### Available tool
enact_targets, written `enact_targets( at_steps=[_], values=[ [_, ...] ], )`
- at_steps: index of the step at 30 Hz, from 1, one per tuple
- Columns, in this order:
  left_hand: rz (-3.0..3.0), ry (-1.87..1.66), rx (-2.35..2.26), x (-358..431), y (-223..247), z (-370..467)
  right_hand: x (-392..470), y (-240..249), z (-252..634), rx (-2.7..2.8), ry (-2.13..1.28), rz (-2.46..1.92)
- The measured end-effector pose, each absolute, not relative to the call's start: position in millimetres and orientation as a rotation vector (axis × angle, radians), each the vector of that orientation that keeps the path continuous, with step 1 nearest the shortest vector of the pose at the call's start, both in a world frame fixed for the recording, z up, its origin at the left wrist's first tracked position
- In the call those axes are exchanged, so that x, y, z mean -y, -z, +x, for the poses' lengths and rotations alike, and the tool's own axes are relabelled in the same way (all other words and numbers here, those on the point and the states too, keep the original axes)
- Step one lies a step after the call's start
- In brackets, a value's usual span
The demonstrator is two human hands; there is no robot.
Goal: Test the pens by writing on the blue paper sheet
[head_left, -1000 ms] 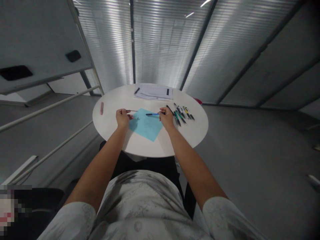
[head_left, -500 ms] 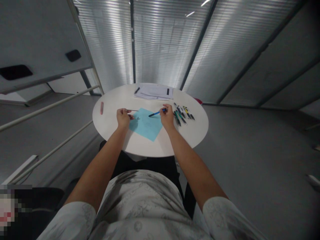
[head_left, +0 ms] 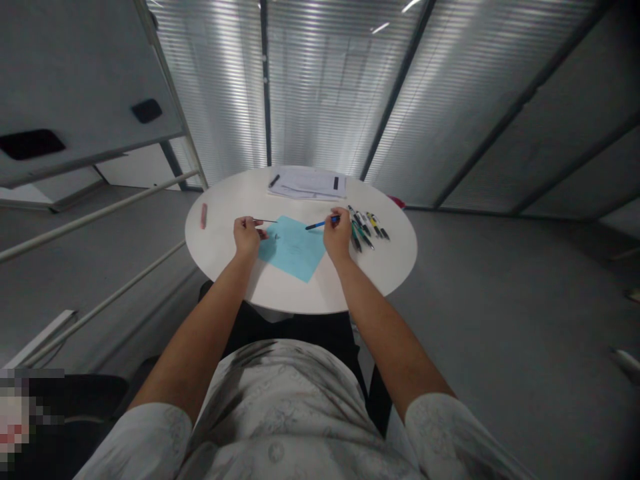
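Observation:
A light blue sheet of paper (head_left: 293, 250) lies on the round white table (head_left: 390, 257). My right hand (head_left: 337, 235) grips a blue pen (head_left: 320, 225) over the sheet's far right corner, tip pointing left. At the sheet's left edge, my left hand (head_left: 247, 235) pinches a thin dark rod (head_left: 265, 221), perhaps a pen refill, that sticks out to the right. A tiny part (head_left: 276, 236) rests on the paper near that hand.
Several pens (head_left: 367, 227) lie in a row right of my right hand. A stack of white papers (head_left: 309, 184) with a dark pen (head_left: 274, 181) sits at the far edge. A pink eraser-like piece (head_left: 203, 215) lies at the left. A whiteboard stand is left of the table.
My right hand lifted the blue pen and carried it right and slightly farther away, tilting its right end upward. My left hand stayed almost still with the thin rod.

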State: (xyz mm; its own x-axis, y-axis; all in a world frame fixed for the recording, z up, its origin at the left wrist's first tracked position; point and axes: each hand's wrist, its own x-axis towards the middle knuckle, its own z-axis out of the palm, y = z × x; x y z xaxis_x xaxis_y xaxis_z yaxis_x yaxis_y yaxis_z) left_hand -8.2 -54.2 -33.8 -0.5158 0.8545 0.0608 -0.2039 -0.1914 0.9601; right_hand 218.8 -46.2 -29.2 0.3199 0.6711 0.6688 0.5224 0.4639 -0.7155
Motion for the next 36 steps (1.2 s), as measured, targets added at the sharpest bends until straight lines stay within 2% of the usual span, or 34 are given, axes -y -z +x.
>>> enact_targets(
  at_steps=[7, 36],
  values=[
    [0.799, -1.802, -1.302, 53.3, 35.2, -9.5, 46.0, 29.4, 220.1, 1.311, -0.099, -1.186],
    [0.81, -1.79, -1.321, 55.2, 33.6, -8.9, 41.8, 33.4, 221.0, 1.256, -0.299, -1.186]
  ],
)
